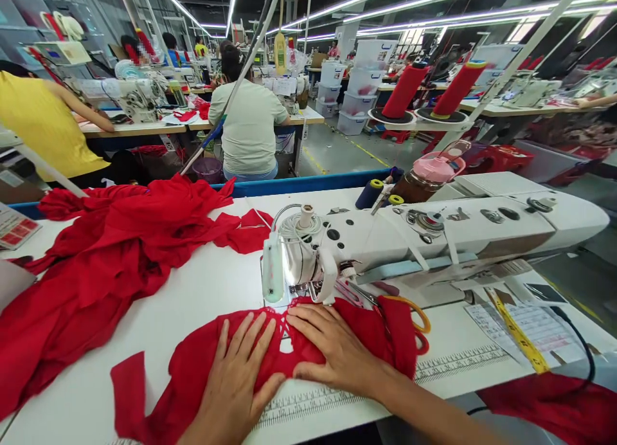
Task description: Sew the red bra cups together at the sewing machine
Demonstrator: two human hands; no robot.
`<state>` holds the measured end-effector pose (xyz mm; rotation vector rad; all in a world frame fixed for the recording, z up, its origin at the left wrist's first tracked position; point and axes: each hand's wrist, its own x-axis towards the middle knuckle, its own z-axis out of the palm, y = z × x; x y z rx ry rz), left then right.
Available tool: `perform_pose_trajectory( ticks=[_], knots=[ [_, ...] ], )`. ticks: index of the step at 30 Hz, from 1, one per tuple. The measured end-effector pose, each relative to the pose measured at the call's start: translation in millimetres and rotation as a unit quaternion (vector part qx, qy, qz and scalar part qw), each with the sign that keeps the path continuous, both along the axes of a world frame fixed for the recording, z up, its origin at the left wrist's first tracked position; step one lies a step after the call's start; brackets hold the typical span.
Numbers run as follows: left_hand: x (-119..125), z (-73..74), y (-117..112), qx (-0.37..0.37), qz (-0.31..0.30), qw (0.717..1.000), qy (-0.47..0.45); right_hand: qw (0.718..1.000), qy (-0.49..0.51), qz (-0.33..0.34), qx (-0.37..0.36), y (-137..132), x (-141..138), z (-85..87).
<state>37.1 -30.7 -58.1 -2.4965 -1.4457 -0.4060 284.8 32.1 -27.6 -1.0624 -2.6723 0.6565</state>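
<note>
My left hand (238,374) lies flat with fingers spread on a piece of red fabric (187,374) at the near edge of the white sewing table (202,290). My right hand (337,348) rests flat on the same fabric just right of it, fingertips pointing toward the needle area of the white sewing machine (434,233). Both hands press the cloth down right in front of the presser foot. The needle itself is hidden behind the machine head.
A large heap of red fabric (106,252) covers the table's left side. Orange-handled scissors (409,307) lie by the machine, a yellow tape measure (518,332) and papers to the right. Thread cones and a pink-lidded bottle (429,175) stand behind. Other workers sit at tables beyond.
</note>
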Motion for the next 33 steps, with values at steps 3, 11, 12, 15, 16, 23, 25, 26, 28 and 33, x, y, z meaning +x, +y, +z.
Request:
perform_pose_trajectory(
  ticks=[3,11,12,15,16,23,25,26,28,33],
  knots=[
    [2.0,5.9,-8.3,0.008,-0.002,0.999,-0.032,1.0,0.009,0.014,0.025,-1.5,-2.2,8.1],
    [14.1,10.4,-28.1,0.093,-0.076,0.988,-0.097,0.982,0.119,0.063,0.128,-9.4,-22.8,13.8],
    [14.3,9.0,-30.1,0.097,-0.075,0.989,-0.08,0.983,0.115,0.061,0.129,-9.5,-23.6,10.2],
    [12.0,3.4,-35.5,0.094,-0.06,0.993,-0.041,0.988,0.1,0.047,0.107,-9.1,-21.2,1.4],
    [11.0,1.7,-36.8,0.089,-0.055,0.994,-0.035,0.99,0.097,0.046,0.096,-8.9,-19.7,0.2],
    [14.9,-4.5,-37.1,0.066,-0.029,0.996,-0.053,0.991,0.103,0.047,0.066,-7.9,-16.0,3.2],
    [17.2,-5.9,-37.5,0.069,-0.019,0.996,-0.056,0.991,0.103,0.046,0.065,-7.4,-16.5,3.6],
    [17.7,-6.6,-38.0,0.072,-0.017,0.996,-0.054,0.992,0.103,0.044,0.065,-7.1,-16.7,3.6],
    [17.7,-7.8,-39.3,0.08,-0.016,0.996,-0.047,0.992,0.103,0.04,0.064,-6.7,-16.8,3.2],
    [16.6,-8.4,-39.6,0.085,-0.016,0.996,-0.038,0.992,0.108,0.036,0.058,-6.9,-15.5,1.6]
  ],
)
